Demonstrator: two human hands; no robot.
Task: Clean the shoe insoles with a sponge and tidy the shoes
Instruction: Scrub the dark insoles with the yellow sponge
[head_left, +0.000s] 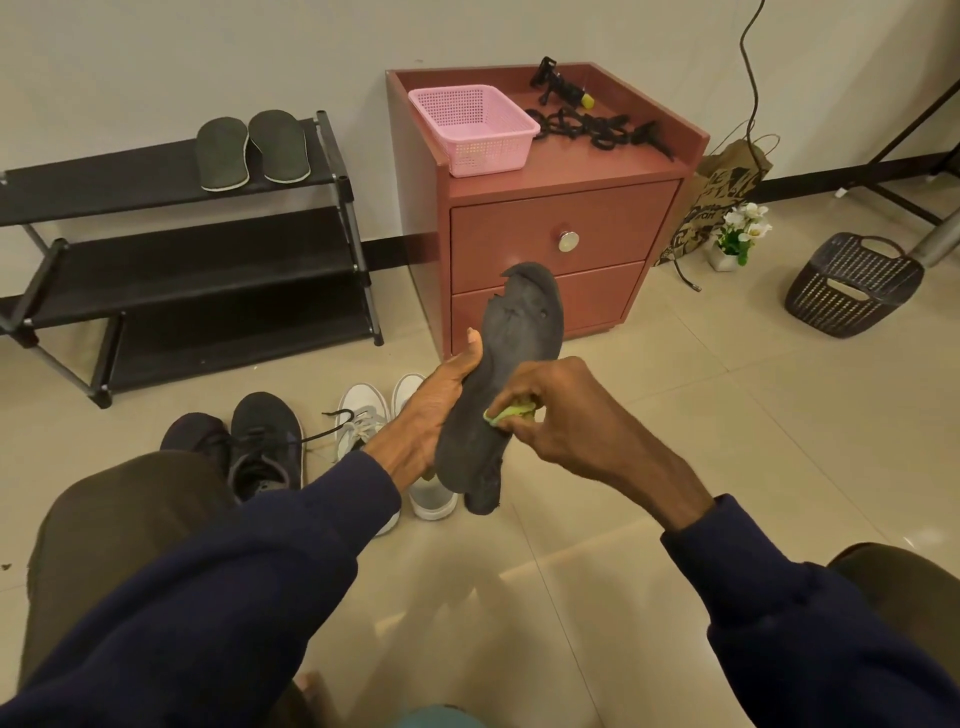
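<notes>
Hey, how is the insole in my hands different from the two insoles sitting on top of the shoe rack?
The held insole is ragged and torn at its toe; the rack insoles look intact. The held insole is gripped by the left hand, toe up, while the right hand presses a sponge to it; the rack insoles lie side by side on the shoe rack. Both are dark grey.

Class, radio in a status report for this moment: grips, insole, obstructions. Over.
Left grip holds dark insole upright. Right grip pinches green sponge against it. Nothing blocking the wipe.
</notes>
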